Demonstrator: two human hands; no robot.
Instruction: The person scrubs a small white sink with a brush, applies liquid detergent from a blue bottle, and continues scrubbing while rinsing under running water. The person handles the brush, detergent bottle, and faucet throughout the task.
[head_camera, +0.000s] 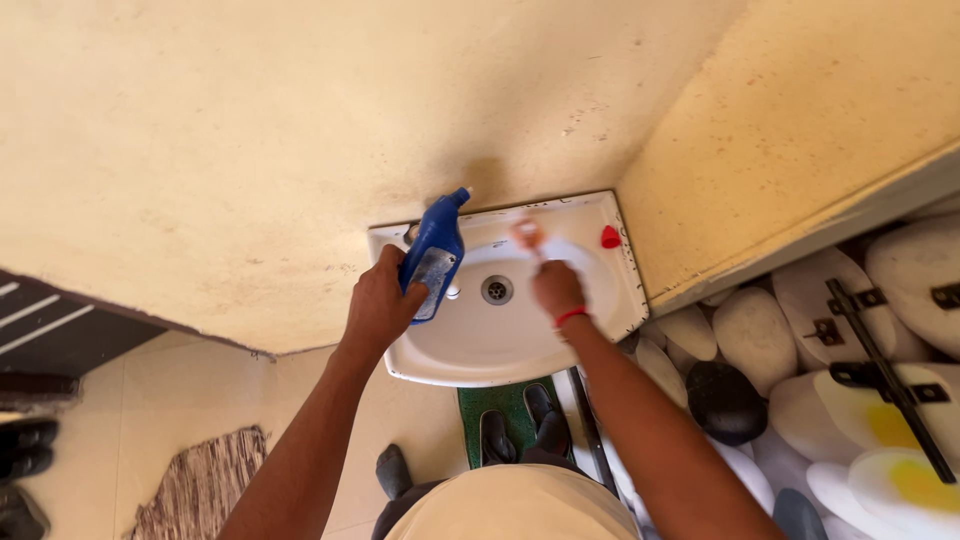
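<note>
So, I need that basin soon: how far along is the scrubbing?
Done: hard to tell; the white ceramic basin looks mostly clean. In hand: the left hand holds a blue plastic cleaner bottle, and the right hand works a blurred orange-headed brush near the drain. Left: no rinse water visible.

left hand grips blue bottle | right hand holds brush; both over white sink
</note>
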